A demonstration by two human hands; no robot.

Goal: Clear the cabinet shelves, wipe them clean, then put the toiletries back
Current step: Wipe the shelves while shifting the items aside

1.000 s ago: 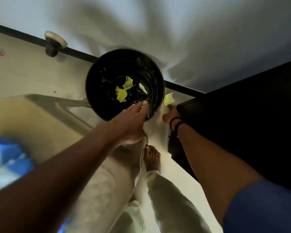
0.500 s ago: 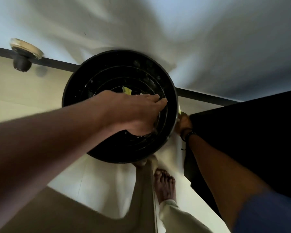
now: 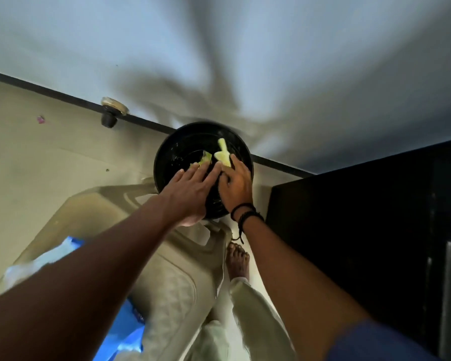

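Shaking the yellow scrap loose cleanly means keeping both hands over the black bin, the right hand pinching it near the far rim, the left hand flat-fingered alongside to brush it off.

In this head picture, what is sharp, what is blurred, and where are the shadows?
Head view: the left hand and right hand over the black bin are sharp; the blue packet at lower left is smeared; soft streaky shadows spread on the wall; the black furniture at right shows little detail.
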